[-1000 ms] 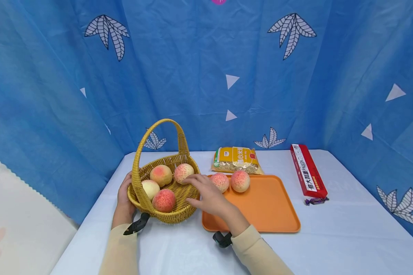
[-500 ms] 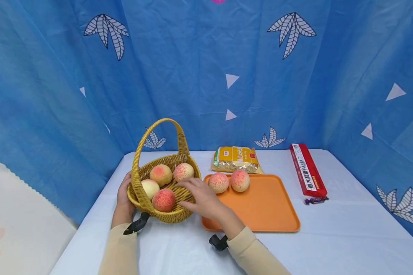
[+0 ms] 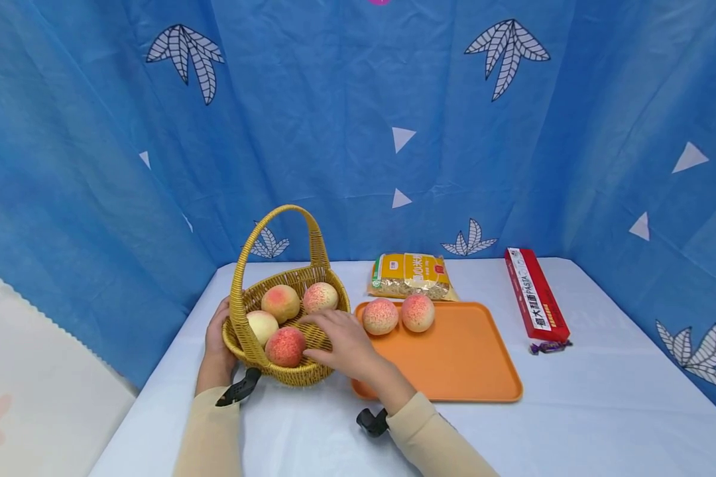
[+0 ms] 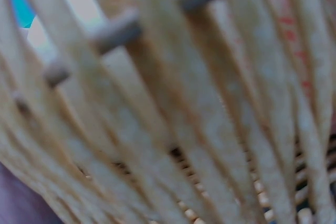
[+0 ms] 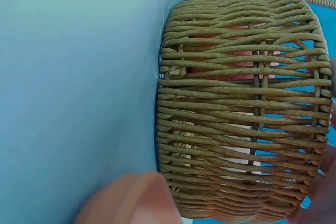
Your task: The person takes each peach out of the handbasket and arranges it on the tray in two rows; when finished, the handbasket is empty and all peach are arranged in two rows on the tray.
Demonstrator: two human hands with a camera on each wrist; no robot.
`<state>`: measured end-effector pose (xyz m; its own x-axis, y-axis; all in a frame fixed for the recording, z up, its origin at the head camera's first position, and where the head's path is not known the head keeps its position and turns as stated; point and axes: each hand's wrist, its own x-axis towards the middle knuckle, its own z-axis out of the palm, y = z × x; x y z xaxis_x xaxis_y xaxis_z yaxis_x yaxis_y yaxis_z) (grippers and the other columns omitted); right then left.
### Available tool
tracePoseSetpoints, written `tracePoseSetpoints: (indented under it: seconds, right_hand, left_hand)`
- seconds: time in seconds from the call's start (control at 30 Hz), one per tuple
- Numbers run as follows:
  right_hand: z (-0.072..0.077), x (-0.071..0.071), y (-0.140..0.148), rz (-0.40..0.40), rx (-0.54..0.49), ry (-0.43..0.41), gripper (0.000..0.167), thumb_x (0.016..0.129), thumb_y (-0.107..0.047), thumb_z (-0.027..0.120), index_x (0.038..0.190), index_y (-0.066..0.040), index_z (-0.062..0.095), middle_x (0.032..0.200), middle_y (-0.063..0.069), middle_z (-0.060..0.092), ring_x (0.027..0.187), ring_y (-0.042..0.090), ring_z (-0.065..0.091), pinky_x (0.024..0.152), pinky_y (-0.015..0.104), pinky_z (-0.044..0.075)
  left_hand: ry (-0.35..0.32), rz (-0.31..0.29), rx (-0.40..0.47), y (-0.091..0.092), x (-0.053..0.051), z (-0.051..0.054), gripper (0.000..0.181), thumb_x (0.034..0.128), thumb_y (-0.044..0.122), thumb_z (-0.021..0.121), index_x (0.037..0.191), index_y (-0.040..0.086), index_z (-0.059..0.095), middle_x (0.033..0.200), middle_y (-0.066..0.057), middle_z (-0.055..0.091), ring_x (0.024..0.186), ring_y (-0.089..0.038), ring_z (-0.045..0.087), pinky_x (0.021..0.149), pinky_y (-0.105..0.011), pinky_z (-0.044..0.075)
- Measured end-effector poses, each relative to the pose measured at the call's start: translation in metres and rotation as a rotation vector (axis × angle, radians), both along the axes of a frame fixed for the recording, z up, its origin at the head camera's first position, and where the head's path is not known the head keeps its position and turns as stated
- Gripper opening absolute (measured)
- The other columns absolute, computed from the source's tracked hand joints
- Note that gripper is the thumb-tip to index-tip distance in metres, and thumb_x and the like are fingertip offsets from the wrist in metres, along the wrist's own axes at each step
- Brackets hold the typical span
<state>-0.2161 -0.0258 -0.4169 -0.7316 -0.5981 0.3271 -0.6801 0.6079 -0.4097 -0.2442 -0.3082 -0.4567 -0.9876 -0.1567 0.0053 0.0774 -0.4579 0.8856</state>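
Note:
A yellow wicker basket [image 3: 298,376] with a tall arched handle stands left of centre in the head view. Several peaches lie inside: a deep red peach [image 3: 286,347] in front, a pale yellow peach [image 3: 262,327], an orange-yellow peach [image 3: 281,303] and a speckled peach [image 3: 320,297] behind. My left hand [image 3: 217,344] holds the basket's left side, fingers partly hidden behind it. Over the basket's right rim reaches my right hand [image 3: 345,344], fingers and thumb spread, the thumb beside the red peach. Only the basket's weave [image 4: 173,103] fills the left wrist view.
An orange tray [image 3: 453,371] lies right of the basket, bearing two speckled pink peaches [image 3: 417,313] along its back edge. Behind it rests a yellow bag of grain [image 3: 413,275]. Farther right are a red pasta box [image 3: 537,295] and a purple-wrapped candy [image 3: 550,346].
My right hand has moved left and deeper over the basket, its thumb closer to the red peach. The left hand and basket have stayed in place.

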Motion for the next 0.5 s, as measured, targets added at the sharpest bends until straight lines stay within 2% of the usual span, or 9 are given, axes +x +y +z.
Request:
tracePoseSetpoints:
  seconds: [0.3,0.5]
  right_hand:
    - [0.012,-0.005,-0.005,0.052,0.109,-0.012,0.059,0.09,-0.045,0.071,0.144,-0.033,0.049,0.147,-0.003,0.052,0.139,0.021,0.047,0.112,0.048,0.039]
    - [0.016,-0.007,-0.011,0.075,0.159,-0.04,0.065,0.088,-0.047,0.074,0.146,-0.036,0.046,0.151,-0.003,0.048,0.139,0.021,0.047,0.109,0.049,0.042]
  left_hand:
    - [0.012,0.006,0.035,-0.001,-0.002,0.001,0.04,0.1047,0.008,0.026,0.124,0.026,0.057,0.127,0.011,0.053,0.121,-0.009,0.044,0.096,-0.017,0.042]
    - [0.005,0.008,0.044,-0.001,-0.002,-0.001,0.041,0.1043,0.008,0.026,0.125,0.027,0.056,0.13,0.01,0.052,0.122,-0.009,0.044,0.096,-0.016,0.043]
